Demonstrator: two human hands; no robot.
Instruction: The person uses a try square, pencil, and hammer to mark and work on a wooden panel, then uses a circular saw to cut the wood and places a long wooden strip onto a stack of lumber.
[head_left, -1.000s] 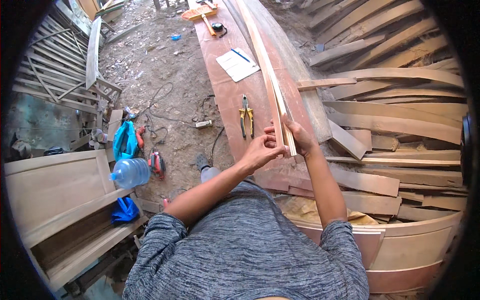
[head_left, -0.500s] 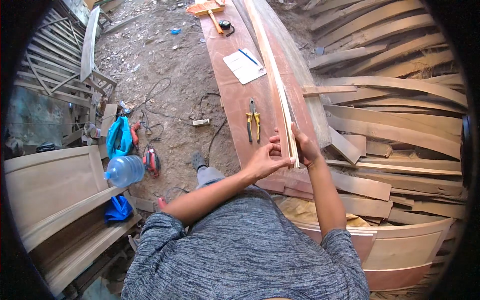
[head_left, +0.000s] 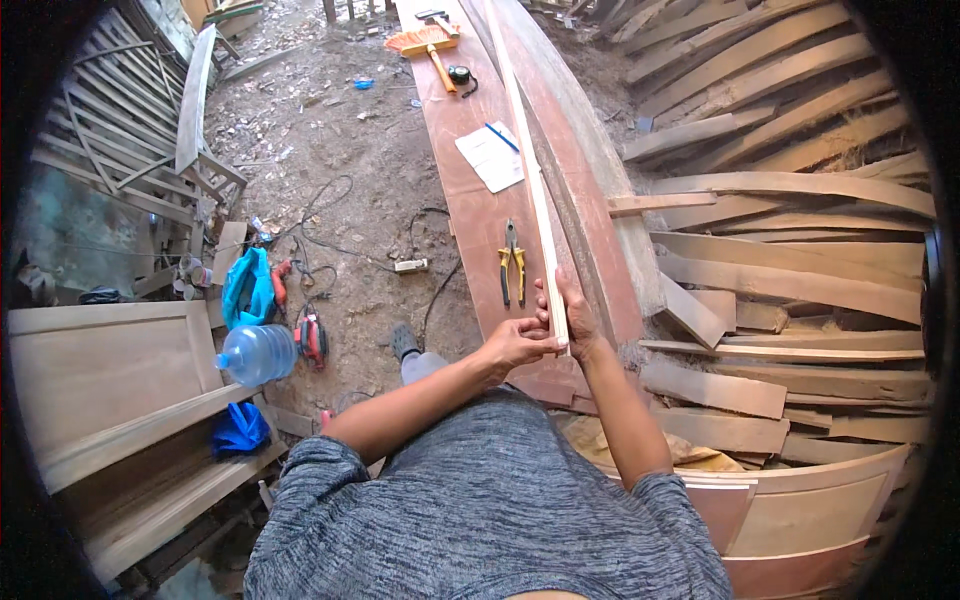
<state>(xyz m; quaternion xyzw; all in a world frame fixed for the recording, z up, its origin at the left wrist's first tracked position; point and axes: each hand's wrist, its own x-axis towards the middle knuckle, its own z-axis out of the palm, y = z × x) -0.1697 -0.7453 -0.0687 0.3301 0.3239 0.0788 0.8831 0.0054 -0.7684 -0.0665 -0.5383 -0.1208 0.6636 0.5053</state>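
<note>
A bundle of long, thin wooden strips [head_left: 536,200] stretches away from me above a reddish plywood board [head_left: 466,222]. My right hand [head_left: 577,318] is wrapped round the bundle's near end from the right. At that same end my left hand [head_left: 520,343] pinches the strips from the left, fingers closed. Pliers [head_left: 513,270] with yellow and black handles lie on the board just beyond my left hand. Farther along are a white paper [head_left: 488,165] with a blue pencil [head_left: 502,136] on it, a tape measure [head_left: 460,75] and an orange-bristled brush [head_left: 436,62].
Stacked curved wooden boards [head_left: 790,265] fill the right side. On the dirt floor to the left are a red power tool [head_left: 312,340], cables, a white socket block [head_left: 410,266] and a large blue water bottle [head_left: 258,355]. Panelled wooden pieces [head_left: 110,360] stand at the lower left.
Both hands and the strips' near end have shifted left. The strips' near ends now look closer together. The view has tilted slightly, showing more of the board's far end.
</note>
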